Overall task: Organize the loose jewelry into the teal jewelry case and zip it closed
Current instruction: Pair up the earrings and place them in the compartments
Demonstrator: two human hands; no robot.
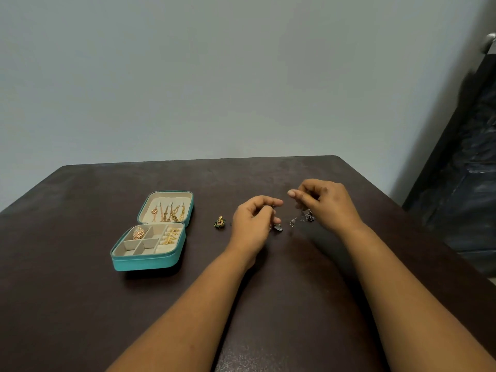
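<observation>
Head view. Teal jewelry case (150, 260) lies open on the dark table (80, 304), to the left of both hands, lid (166, 208) propped back. Gold chains (169, 214) hang inside the lid; gold rings (170, 236) sit in the roll slots at right of the tray; a round gold pendant (139, 233) fills the far-left compartment. The near compartments look unfilled, so sorting is judged partly done. Case is kept open and off to one side, probably to leave working room and a short reach for drop-offs.

Loose pieces remaining: a green-and-gold earring (219, 222) alone on the table between case and hands; a cluster of dark silver-toned pieces (294, 222) on the table between and beneath the hands.

Left hand (251, 220): fingers curled, thumb and forefinger pinched on something small and dark near its fingertips; the item itself is too small to identify. Right hand (326, 204): fingers curled, raised slightly, pinching a silver piece (308, 215) that dangles below the fingertips.

Judgement: both hands appear to be separating or pairing the silver items before placing. Risk: small pieces tangling or dropping.
</observation>
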